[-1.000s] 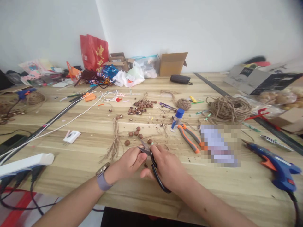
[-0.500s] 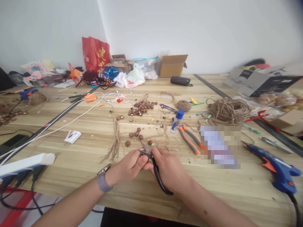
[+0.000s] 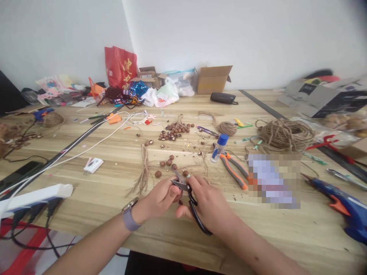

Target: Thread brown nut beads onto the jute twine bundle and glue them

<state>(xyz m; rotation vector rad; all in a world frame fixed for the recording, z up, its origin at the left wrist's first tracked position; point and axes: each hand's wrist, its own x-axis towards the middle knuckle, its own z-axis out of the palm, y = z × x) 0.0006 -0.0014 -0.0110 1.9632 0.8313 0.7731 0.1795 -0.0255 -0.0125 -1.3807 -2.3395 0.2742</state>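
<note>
My right hand (image 3: pixel 209 204) holds black-handled scissors (image 3: pixel 200 218), its thumb lifted off the lower handle. The scissor blades are parted and point up and left over my left hand (image 3: pixel 160 196). My left hand is closed, with a watch on its wrist. Between its fingers shows part of a round brown nut (image 3: pixel 179 196), mostly hidden by the thumb and blades. Just beyond my hands lie several loose brown nuts (image 3: pixel 168 163). To their left lies a knotted bundle of jute twine (image 3: pixel 144 168) with frayed ends.
Pliers (image 3: pixel 233 170) with orange-grey handles and a blue-capped glue bottle (image 3: pixel 219 148) stand to the right. A blue glue gun (image 3: pixel 341 206) lies at far right, a coil of rope (image 3: pixel 286 133) behind. A nut cluster (image 3: pixel 177 128) sits farther back. A power strip (image 3: pixel 37 198) is at left.
My right thumb has moved away from the left fingers and lower scissor handle. More of the brown nut now shows. The whole view has shifted slightly.
</note>
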